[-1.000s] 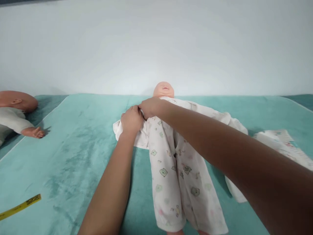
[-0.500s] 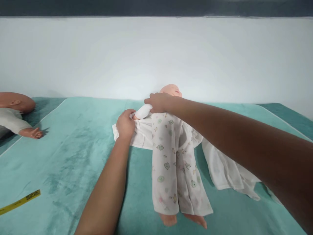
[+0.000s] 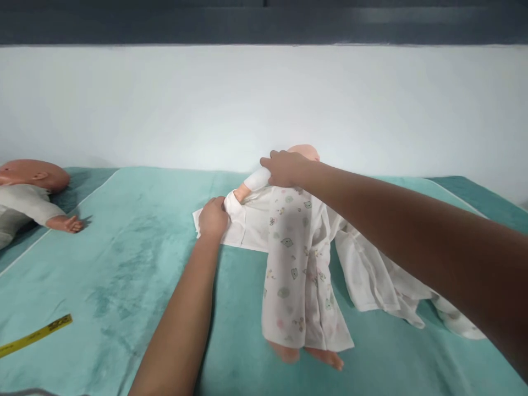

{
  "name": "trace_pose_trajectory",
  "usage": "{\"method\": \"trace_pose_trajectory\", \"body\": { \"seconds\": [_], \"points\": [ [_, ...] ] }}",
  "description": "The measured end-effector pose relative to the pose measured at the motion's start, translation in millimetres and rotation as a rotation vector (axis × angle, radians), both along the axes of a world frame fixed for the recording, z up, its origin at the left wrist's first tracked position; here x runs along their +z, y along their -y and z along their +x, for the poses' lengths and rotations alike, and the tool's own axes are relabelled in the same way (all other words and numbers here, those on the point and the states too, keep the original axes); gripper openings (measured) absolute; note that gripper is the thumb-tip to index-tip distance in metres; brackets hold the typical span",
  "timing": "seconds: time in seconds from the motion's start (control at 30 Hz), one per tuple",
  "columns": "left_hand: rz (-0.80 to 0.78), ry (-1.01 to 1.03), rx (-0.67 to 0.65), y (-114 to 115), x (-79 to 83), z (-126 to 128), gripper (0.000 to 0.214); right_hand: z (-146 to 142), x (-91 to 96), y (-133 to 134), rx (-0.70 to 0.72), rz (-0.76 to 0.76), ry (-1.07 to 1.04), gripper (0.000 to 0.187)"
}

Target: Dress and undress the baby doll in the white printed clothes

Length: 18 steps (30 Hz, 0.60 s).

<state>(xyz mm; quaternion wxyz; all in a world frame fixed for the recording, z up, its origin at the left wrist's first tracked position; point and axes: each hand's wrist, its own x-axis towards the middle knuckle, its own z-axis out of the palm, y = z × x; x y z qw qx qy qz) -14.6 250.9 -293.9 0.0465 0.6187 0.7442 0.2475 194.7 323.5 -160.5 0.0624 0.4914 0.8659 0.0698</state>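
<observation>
A baby doll lies on its back on the teal cloth (image 3: 132, 264), wearing white trousers (image 3: 289, 269) printed with small animals. My left hand (image 3: 213, 217) is closed on the sleeve part of a white baby shirt (image 3: 253, 225) spread beside and partly under the doll. The doll's forearm (image 3: 242, 192) reaches into this cloth, its hand hidden. My right hand (image 3: 286, 168) is closed around the upper part of the doll's white-sleeved arm (image 3: 258, 180), near the shoulder. Behind my right hand, the doll's head (image 3: 306, 150) is mostly covered.
Another doll (image 3: 35, 192) in pale clothes lies at the left edge. A yellow printed strip (image 3: 37, 335) is at the lower left. White crumpled clothes (image 3: 375, 275) lie right of the doll, partly behind my right forearm. A white wall (image 3: 206, 104) rises at the back.
The doll's arm and my right hand have shifted right, away from my left hand. More of the bare forearm shows between sleeve and cloth. The view has tilted slightly.
</observation>
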Motion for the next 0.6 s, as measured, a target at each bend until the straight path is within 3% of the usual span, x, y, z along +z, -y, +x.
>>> {"method": "trace_pose_trajectory", "body": {
  "seconds": [0.2, 0.37, 0.43, 0.6],
  "points": [
    [0.035, 0.138, 0.013, 0, 0.0, 0, 0.037, 11, 7.5, 5, -0.05, 0.009, -0.038, 0.038],
    [0.316, 0.511, 0.076, 4, 4.5, 4, 0.037, -5, -2.5, 9, -0.008, -0.008, -0.029, 0.039],
    [0.361, 0.574, 0.089, 8, 6.7, 3, 0.042, -19, -13.0, 9, 0.018, -0.03, -0.032, 0.039],
    [0.149, 0.28, -0.065, 17, 6.5, -6, 0.041, -51, -41.9, 8, 0.091, -0.075, 0.006, 0.032]
  ]
}}
